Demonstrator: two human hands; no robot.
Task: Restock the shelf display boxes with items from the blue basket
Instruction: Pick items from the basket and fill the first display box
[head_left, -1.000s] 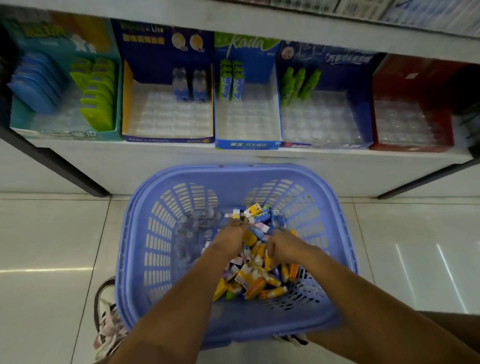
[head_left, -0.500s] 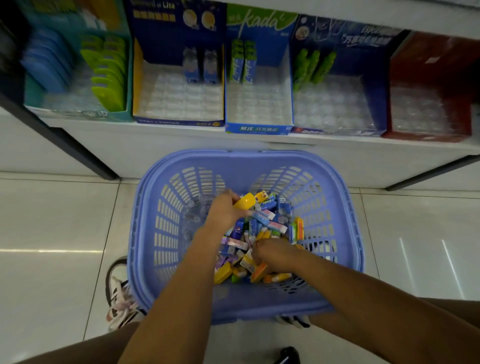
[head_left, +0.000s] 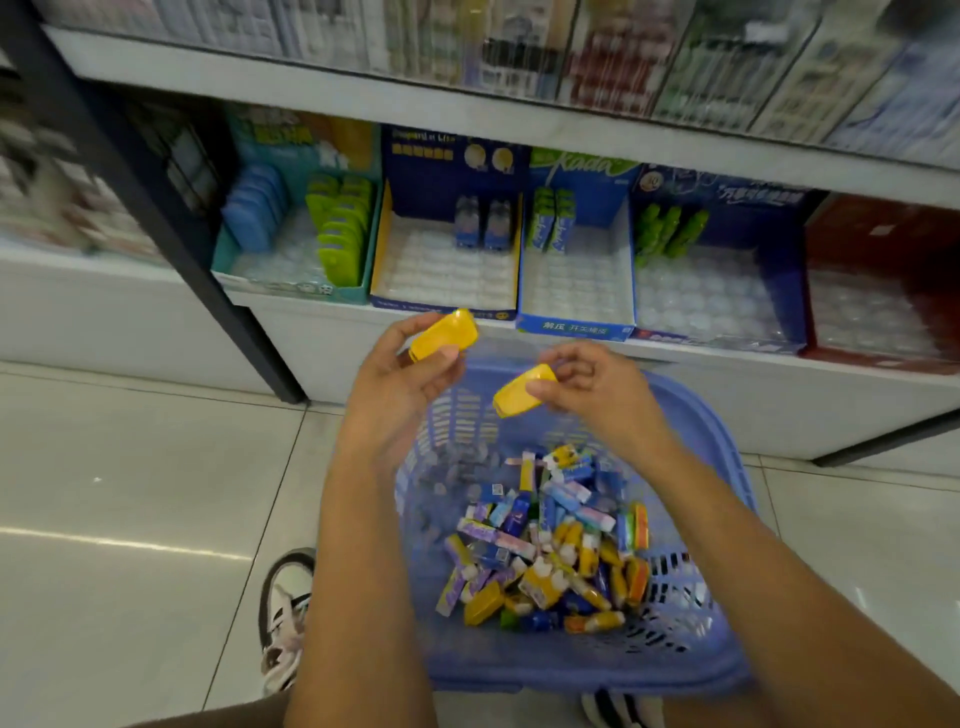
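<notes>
While both hands hover above blue basket (head_left: 727, 467) on floor (head_left: 130, 467), left hand (head_left: 400, 384) pinches yellow case (head_left: 444, 335) between thumb and fingers, near shelf (head_left: 332, 322) edge. Right hand (head_left: 597, 387) pinches second yellow case (head_left: 519, 392) over basket's far rim. Small mixed packs (head_left: 545, 545) lie heaped in basket. Display boxes (head_left: 574, 330) line shelf beyond.

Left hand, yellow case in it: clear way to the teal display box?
Probably yes. The left hand, gripping a yellow case, hovers in front of the shelf edge; nothing lies between it and the teal box. The dark upright stands left of the box, off that path.
</notes>
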